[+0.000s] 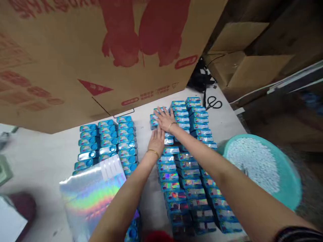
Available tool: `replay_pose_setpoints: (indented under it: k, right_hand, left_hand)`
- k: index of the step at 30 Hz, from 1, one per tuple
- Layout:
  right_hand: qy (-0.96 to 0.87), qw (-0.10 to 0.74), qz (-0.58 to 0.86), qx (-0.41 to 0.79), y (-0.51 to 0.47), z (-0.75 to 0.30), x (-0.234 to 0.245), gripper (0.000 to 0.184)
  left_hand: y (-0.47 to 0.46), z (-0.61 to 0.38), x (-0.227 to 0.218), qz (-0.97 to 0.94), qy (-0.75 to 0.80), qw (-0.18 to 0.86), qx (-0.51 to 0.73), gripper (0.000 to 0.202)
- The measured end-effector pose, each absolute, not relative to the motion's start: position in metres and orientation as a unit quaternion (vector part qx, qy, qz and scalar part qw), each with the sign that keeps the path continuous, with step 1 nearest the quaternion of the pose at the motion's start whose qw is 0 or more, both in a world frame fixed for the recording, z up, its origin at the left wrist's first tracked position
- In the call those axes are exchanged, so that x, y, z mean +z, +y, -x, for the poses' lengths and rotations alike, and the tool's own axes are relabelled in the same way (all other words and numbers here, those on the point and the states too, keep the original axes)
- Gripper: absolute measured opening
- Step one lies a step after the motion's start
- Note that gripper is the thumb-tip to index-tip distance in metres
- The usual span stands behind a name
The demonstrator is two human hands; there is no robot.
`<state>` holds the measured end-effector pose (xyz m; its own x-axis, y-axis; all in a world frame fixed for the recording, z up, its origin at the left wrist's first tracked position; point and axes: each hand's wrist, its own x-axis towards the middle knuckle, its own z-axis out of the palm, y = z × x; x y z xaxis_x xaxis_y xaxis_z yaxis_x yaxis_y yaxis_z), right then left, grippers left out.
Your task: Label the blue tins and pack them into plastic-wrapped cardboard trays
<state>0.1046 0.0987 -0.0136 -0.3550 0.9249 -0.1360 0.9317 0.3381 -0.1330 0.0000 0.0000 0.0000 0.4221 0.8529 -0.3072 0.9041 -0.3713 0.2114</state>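
Note:
Two blocks of small blue holographic boxes lie in rows on a pale table [42,161]. The right block [188,168] runs from near me to the far edge; the left block [108,141] is shorter. My left hand [156,139] lies flat with fingers together against the left side of the right block. My right hand [165,118] is spread open on top of the far boxes in that block, palm down. Neither hand holds anything.
A large brown carton [83,57] with red print looms over the far left. Holographic foil sheets [91,195] lie near me at left. Black scissors [214,102] rest at the far right. A teal basin [262,168] of white pieces sits at right. More cartons [247,67] stand behind.

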Motion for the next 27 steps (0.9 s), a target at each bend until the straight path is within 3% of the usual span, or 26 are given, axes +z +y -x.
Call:
replay_pose_setpoints:
  k: [6, 11, 15, 20, 24, 27]
  right_hand:
    - [0.804, -0.014, -0.588, -0.082, 0.082, -0.129, -0.011, 0.053]
    - [0.847, -0.127, -0.499, -0.132, 0.014, -0.075, 0.012, 0.055]
    - [0.881, -0.175, -0.386, -0.209, -0.058, 0.002, 0.033, 0.054]
    - [0.894, -0.169, -0.353, -0.217, -0.101, 0.080, 0.041, 0.047]
    - [0.882, -0.127, -0.399, -0.217, -0.102, 0.106, 0.045, 0.028]
    - [0.866, -0.083, -0.443, -0.217, -0.095, 0.115, 0.047, 0.027]
  left_hand:
    - [-0.021, 0.037, 0.026, -0.838, 0.499, 0.218, -0.017, 0.073]
    - [-0.084, 0.186, 0.051, -0.758, 0.617, 0.182, 0.110, 0.043]
    - [-0.131, 0.273, 0.051, -0.695, 0.706, 0.134, 0.019, 0.035]
    - [-0.149, 0.280, 0.052, -0.690, 0.713, 0.121, 0.008, 0.022]
    - [-0.144, 0.275, 0.061, -0.715, 0.681, 0.144, 0.054, 0.022]
    - [-0.136, 0.281, 0.059, -0.758, 0.639, 0.113, 0.061, 0.024]
